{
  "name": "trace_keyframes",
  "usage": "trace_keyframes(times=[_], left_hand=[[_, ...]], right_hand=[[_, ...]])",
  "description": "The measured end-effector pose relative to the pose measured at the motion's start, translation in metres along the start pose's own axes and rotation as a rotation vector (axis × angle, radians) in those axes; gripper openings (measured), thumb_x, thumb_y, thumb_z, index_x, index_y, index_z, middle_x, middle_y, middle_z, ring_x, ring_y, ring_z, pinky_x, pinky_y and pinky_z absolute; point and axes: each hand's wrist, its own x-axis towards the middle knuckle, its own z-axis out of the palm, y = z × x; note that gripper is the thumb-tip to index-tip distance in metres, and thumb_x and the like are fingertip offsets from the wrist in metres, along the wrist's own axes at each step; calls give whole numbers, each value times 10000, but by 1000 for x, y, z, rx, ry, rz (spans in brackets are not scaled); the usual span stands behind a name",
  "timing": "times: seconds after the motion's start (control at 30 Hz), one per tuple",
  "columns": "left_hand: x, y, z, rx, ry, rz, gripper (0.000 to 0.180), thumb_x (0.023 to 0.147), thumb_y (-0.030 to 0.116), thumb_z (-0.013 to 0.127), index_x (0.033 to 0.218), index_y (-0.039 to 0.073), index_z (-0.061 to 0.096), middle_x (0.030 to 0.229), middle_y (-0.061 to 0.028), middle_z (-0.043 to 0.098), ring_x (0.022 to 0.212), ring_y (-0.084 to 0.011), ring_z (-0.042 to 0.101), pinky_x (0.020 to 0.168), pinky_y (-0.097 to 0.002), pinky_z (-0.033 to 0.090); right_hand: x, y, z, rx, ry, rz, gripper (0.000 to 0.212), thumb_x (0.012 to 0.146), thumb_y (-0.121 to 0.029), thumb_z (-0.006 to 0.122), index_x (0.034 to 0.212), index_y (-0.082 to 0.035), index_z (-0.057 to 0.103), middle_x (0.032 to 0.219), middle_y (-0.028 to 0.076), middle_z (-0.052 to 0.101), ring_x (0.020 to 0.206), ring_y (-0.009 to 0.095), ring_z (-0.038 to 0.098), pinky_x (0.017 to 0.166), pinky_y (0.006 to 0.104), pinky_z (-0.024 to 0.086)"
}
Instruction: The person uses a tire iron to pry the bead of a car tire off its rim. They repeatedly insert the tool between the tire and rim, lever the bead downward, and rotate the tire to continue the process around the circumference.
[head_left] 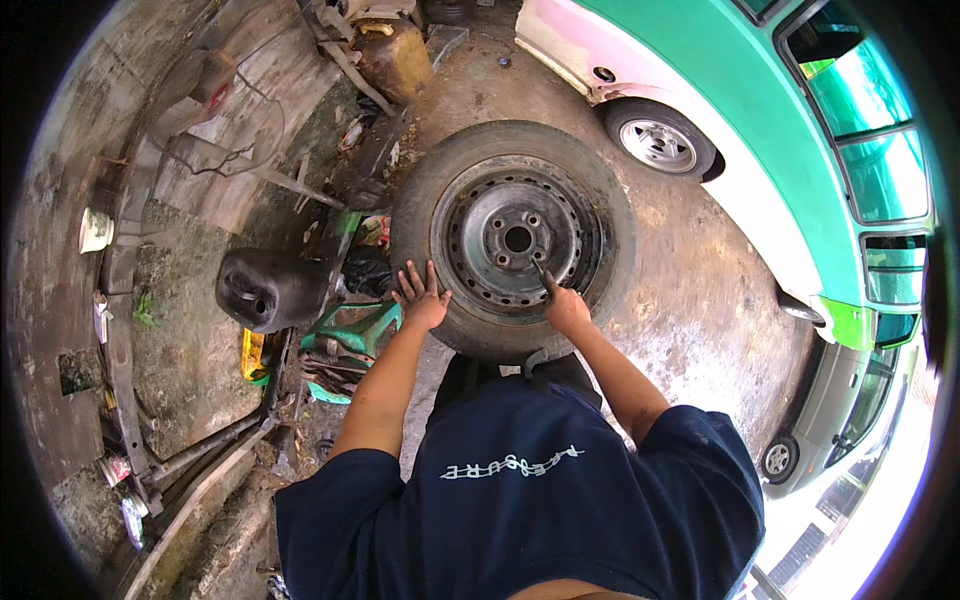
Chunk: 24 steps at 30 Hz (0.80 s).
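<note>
- Tyre (pixel 490 337) on a dark steel rim (pixel 556 236), seen from the head view, sits in front of the person's knees with its rim face turned up to the camera; whether it lies flat or leans cannot be told, as its underside is hidden
- Left hand (pixel 424 303) rests on the sidewall at the tyre's near left, fingers spread apart and clamped on nothing
- Right hand (pixel 568 312) is over the near right of the rim, with a slender dark shape (pixel 547 279) running from it toward one of the bolt holes around the centre opening; it may be a tool or a blackened finger, so I cannot tell whether those fingers are clamped on anything
- Step in hand, as I judge it: attention to that bolt hole, the left palm steadying the rubber
- Next move, by the same judgement, calls for a steady left palm and careful placing of the dark tip, clear of the rim's edge
- Green stool (pixel 378 322) stands just left of the left forearm, a black container (pixel 262 290) beyond it; a green and white van (pixel 690 110) is parked on the concrete floor (pixel 690 270) to the right
</note>
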Motion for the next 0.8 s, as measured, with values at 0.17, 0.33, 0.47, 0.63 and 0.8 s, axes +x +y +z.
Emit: trace_keyframes(times=[0.17, 0.33, 0.47, 0.63, 0.8], left_hand=[[11, 4, -20, 67, 81, 22, 904, 903, 467, 540, 1512, 255, -94, 1547, -152, -225, 1427, -390, -156, 1092, -653, 24], [30, 9, -40, 40, 4, -22, 933, 915, 467, 535, 1493, 261, -168, 1532, -140, -273, 1423, -379, -181, 1091, -653, 26], [27, 15, -44, 39, -56, -55, 912, 937, 459, 499, 1480, 252, -205, 1512, -140, -317, 1411, -378, -220, 1096, -645, 21], [27, 18, -52, 46, -113, -71, 910, 948, 454, 483, 1467, 245, -236, 1500, -139, -339, 1402, -379, -241, 1101, -639, 17], [29, 18, -50, 61, -123, -76, 910, 951, 454, 476, 1461, 248, -248, 1496, -140, -346, 1398, -382, -248, 1101, -639, 23]], right_hand=[[12, 6, -9, 42, 77, 1, 667, 808, -90, 520, 1436, -264, 377, 982, 257, 654, 946, 393, 645, 834, 477, 520], [36, 6, -28, 99, 172, 72, 661, 821, -106, 494, 1452, -240, 348, 995, 281, 644, 938, 405, 644, 825, 486, 520], [21, 6, -17, 62, 79, 110, 658, 828, -116, 490, 1456, -235, 337, 1021, 283, 638, 968, 406, 635, 848, 482, 510], [0, 14, -3, 52, 29, 86, 664, 821, -112, 496, 1457, -226, 339, 1030, 277, 638, 966, 409, 635, 869, 491, 497], [40, 4, -26, 101, 174, 53, 673, 813, -78, 512, 1451, -216, 349, 1006, 265, 649, 952, 412, 637, 828, 484, 515]])
